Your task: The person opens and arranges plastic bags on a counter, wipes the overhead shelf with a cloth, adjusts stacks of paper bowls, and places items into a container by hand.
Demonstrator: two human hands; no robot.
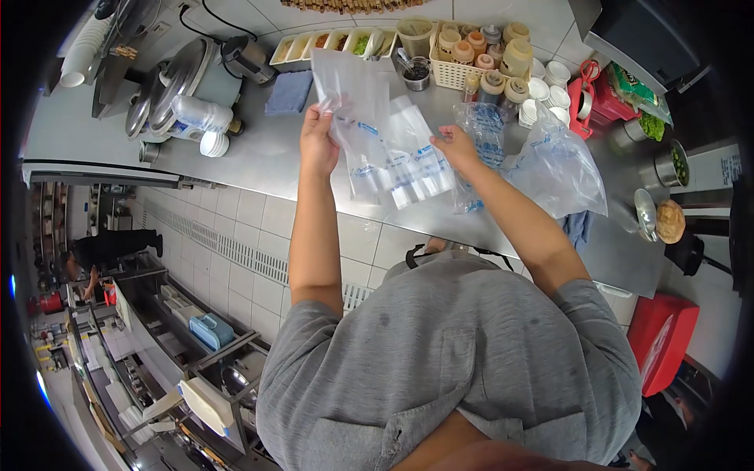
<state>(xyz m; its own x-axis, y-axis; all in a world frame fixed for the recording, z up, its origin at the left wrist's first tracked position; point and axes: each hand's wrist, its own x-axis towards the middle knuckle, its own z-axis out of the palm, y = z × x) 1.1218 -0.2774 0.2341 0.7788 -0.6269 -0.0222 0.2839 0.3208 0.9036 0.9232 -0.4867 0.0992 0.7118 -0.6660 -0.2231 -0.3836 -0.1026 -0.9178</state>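
Note:
My left hand (320,140) pinches a clear plastic bag (351,102) with blue print, which hangs over the steel counter (271,157). Beside it, my right hand (455,147) has its fingers closed at the right edge of a stack of flat printed bags (415,153); whether it grips one is too small to tell. Just right of that hand lies a crumpled clear bag with blue print (481,129). Farther right, a larger clear bag (556,169) spreads across the counter.
Sauce bottles in a basket (455,72), a tray of ingredients (334,45) and a blue cloth (289,93) line the back. Pots (200,74) stand left, white cups (557,74) and a red holder (583,98) right. Another person (118,250) is at the far left.

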